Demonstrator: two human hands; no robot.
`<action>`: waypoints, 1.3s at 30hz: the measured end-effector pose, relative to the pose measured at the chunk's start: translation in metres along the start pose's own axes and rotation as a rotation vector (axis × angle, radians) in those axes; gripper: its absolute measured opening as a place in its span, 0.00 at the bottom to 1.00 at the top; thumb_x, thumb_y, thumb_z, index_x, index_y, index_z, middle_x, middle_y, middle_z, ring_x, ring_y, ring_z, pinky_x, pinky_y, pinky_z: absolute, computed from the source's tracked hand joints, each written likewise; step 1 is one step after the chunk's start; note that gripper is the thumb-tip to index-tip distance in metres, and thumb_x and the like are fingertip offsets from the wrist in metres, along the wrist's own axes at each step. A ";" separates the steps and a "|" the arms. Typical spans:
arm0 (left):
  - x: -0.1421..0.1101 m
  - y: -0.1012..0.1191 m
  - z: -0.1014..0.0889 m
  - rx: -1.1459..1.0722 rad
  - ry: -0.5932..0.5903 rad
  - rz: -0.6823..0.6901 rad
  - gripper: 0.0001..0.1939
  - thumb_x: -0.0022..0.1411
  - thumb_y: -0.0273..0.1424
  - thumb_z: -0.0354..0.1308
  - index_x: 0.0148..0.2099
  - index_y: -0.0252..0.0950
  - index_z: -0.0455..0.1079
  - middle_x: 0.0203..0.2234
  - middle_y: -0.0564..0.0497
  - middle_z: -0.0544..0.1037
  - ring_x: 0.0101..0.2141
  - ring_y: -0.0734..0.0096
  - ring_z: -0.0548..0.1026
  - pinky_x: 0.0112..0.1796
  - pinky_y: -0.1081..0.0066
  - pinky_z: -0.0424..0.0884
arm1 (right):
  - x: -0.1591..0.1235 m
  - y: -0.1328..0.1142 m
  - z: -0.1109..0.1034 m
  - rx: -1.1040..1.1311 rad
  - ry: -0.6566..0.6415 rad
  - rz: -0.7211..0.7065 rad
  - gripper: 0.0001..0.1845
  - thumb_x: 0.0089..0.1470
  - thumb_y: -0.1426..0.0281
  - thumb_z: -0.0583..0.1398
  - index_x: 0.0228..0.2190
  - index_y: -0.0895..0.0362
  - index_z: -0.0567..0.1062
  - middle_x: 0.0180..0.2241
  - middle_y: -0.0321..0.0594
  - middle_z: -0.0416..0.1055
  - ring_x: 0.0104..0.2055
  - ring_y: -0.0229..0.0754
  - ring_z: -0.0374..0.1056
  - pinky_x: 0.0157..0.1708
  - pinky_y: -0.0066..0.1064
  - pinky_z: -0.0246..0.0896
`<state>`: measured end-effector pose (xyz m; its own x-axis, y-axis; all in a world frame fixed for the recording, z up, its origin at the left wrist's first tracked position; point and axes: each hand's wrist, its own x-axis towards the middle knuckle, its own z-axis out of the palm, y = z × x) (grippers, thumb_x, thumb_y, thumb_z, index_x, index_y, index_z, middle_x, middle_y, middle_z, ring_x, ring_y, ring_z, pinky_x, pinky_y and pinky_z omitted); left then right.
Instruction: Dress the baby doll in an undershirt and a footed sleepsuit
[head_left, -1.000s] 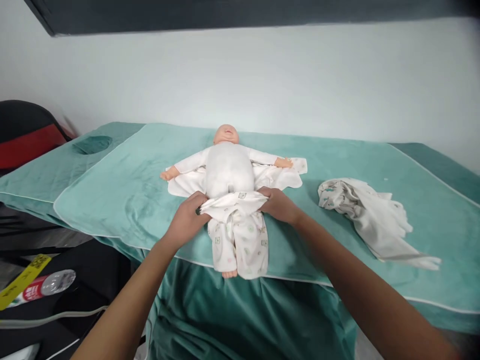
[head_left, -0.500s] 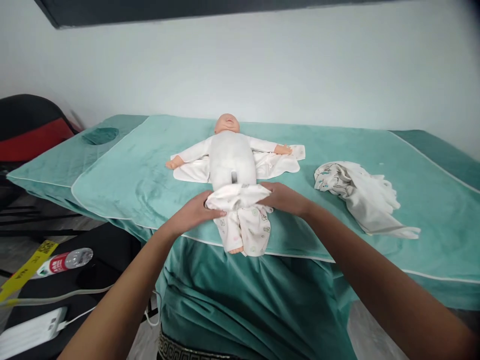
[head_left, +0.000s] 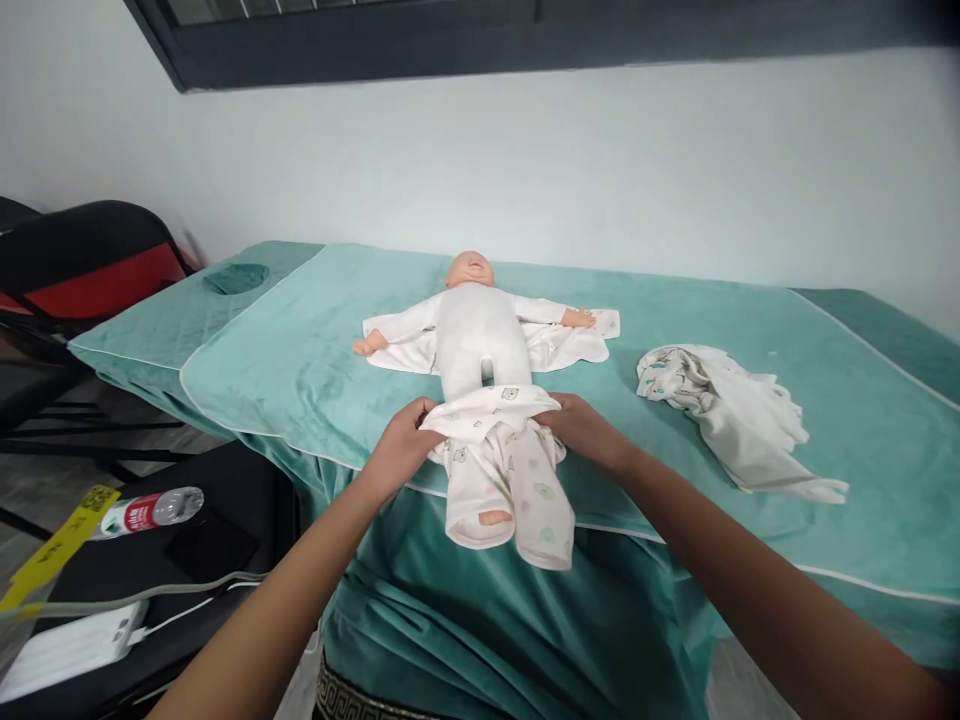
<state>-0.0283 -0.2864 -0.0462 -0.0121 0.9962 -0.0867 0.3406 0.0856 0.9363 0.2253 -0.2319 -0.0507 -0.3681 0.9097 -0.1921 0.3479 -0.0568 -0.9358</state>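
A baby doll point(head_left: 481, 325) with a white cloth body lies on its back, arms spread, its head toward the wall. White patterned baby pants point(head_left: 541, 490) are around its lower legs, the legs of the pants hanging over the bed's near edge. My left hand point(head_left: 405, 440) pinches the left side of the waistband. On the other side, my right hand point(head_left: 589, 428) grips the waistband, its fingertips partly hidden by cloth. One foot shows slightly at the left cuff. Beneath the doll's arms a white baby top point(head_left: 566, 347) is spread out.
A green-covered massage bed point(head_left: 322, 330) stands against the wall. Crumpled white clothes point(head_left: 731, 410) lie at right. On a black chair at lower left are a water bottle point(head_left: 154, 512), a dark phone-like object point(head_left: 210, 545) and a white power bank point(head_left: 71, 650) with cables.
The pants' legs have straightened and extend further toward me, while both hands keep hold of the waistband. The camera view has tilted up, showing more of the window frame.
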 end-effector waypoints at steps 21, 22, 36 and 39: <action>-0.071 0.024 0.037 -0.020 -0.032 -0.075 0.34 0.49 0.33 0.69 0.57 0.39 0.62 0.49 0.45 0.76 0.50 0.55 0.74 0.49 0.60 0.71 | -0.074 -0.007 0.016 -0.003 -0.165 -0.105 0.19 0.48 0.67 0.67 0.43 0.56 0.75 0.40 0.40 0.77 0.42 0.49 0.72 0.40 0.36 0.67; -0.073 0.034 0.037 -0.129 -0.031 -0.161 0.33 0.48 0.33 0.70 0.56 0.39 0.63 0.48 0.46 0.77 0.49 0.55 0.75 0.48 0.61 0.71 | -0.074 -0.012 0.011 0.106 -0.233 -0.066 0.21 0.48 0.66 0.68 0.45 0.56 0.75 0.43 0.40 0.77 0.45 0.50 0.72 0.42 0.36 0.67; -0.058 0.076 0.015 -0.723 -0.155 -0.297 0.24 0.56 0.36 0.65 0.54 0.34 0.73 0.42 0.44 0.82 0.40 0.58 0.79 0.39 0.68 0.72 | -0.050 -0.037 -0.008 0.819 -0.296 0.104 0.24 0.63 0.52 0.54 0.45 0.57 0.77 0.45 0.43 0.79 0.49 0.45 0.73 0.53 0.36 0.65; -0.038 0.078 0.011 -0.723 -0.132 -0.103 0.23 0.59 0.35 0.62 0.56 0.36 0.72 0.45 0.46 0.81 0.41 0.59 0.79 0.41 0.68 0.71 | -0.035 -0.051 -0.008 0.832 -0.260 -0.069 0.17 0.62 0.60 0.57 0.45 0.58 0.77 0.46 0.43 0.78 0.51 0.45 0.71 0.54 0.36 0.64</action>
<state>0.0095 -0.3180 0.0267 0.1177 0.9759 -0.1838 -0.3604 0.2144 0.9078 0.2275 -0.2571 0.0059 -0.5854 0.8053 -0.0938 -0.3870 -0.3792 -0.8405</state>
